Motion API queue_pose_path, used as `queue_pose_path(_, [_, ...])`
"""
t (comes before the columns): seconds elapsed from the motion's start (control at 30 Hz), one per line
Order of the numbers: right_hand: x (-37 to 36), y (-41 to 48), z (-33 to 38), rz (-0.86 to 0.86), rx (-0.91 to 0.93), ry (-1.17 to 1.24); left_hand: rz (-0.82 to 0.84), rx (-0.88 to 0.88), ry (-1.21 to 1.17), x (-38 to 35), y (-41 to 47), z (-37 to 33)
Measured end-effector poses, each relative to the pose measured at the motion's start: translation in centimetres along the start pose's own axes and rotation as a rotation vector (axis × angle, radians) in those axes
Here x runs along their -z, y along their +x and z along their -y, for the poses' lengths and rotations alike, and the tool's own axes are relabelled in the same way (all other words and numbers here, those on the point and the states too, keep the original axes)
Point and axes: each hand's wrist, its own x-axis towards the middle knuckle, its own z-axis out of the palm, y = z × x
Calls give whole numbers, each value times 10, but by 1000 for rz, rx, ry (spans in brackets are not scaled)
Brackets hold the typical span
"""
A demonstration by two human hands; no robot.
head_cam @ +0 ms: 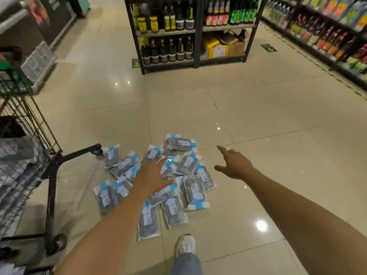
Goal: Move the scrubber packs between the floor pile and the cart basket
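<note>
Several clear plastic packets (193, 190) with blue labels and dark contents lie scattered on the shiny tiled floor. My left hand (152, 175) reaches down over the middle of the pile, fingers spread and straight, holding nothing. Out to the right of the pile is my right hand (233, 163), above bare floor; its forefinger and thumb are extended and it holds nothing. My white shoe (186, 245) and a jeans leg stand just in front of the packets.
A wire shopping trolley (51, 175) stands at the left with more packets in its basket. A black shelf unit (195, 30) of bottles and cardboard boxes is ahead. Another stocked shelf (327, 32) runs along the right aisle.
</note>
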Motion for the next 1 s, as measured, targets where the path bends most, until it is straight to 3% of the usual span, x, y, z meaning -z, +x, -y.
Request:
queue_pose_path(0.4, [-79, 135, -43, 198, -7, -36, 124, 149, -60, -88, 125, 21])
queue_pose_path(0.63, [-136, 195, -68, 227, 51, -9, 147, 273, -87, -146, 163, 44])
queue_pose_path(0.8, [-224, 238, -99, 281, 66, 15, 184, 352, -70, -241, 178, 59])
queue_pose_path(1.0, [-360, 302, -133, 270, 133, -28, 232, 441, -109, -411, 205, 101])
